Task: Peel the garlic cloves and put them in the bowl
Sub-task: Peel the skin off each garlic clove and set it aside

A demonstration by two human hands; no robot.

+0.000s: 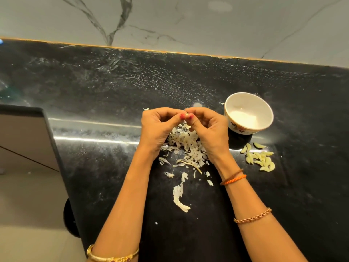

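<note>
garlic clove [187, 115] seemingly pinched between both thumbs.

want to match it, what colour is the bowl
White bowl with an orange floral print outside; head view.

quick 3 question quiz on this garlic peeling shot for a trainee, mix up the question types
1. True or false: the bowl holds a heap of peeled cloves.
2. Where do the peeled garlic cloves lie? A) in the bowl B) on the counter, nearer the person than the bowl C) left of the left hand
3. What lies on the counter under both hands?

Key
1. False: no heap shows in it.
2. B
3. A pile of garlic skins, below the left hand and right hand, which pinch one garlic clove.
</note>
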